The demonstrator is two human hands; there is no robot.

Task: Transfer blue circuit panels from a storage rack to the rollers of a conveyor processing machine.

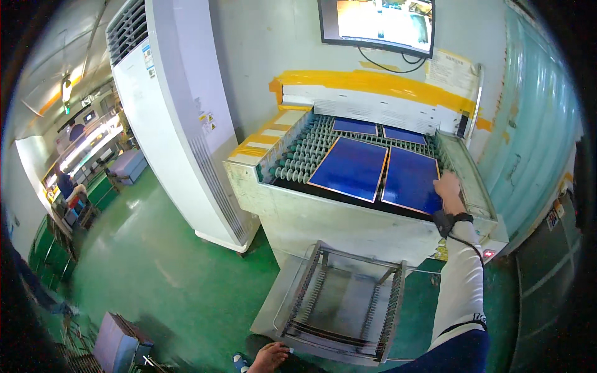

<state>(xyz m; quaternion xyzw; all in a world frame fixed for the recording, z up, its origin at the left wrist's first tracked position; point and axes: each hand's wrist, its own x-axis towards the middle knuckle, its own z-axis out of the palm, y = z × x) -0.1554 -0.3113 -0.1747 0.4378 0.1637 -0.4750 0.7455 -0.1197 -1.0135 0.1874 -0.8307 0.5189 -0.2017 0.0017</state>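
On the roller conveyor, head view: four blue panels with pale copper-coloured edges lie flat, two near and two far.
Near right panel: on the rollers beside the near left panel, a narrow gap between them.
Far pair: the far left panel and the far right panel lie beyond, partly under the machine's far wall.
Right hand: at the near right panel's right edge, fingers bent close together; whether they pinch the edge I cannot tell.
Right arm: white sleeve, with a black wristband at the wrist.
Left hand: low at the near side, left of the slotted metal rack, fingers curled; I cannot tell whether it grips anything.
Slotted metal rack: on the near side of the conveyor, its toothed rails left and right.
Left of the conveyor: a tall white air conditioner on green floor.
Far wall: a monitor above yellow tape.
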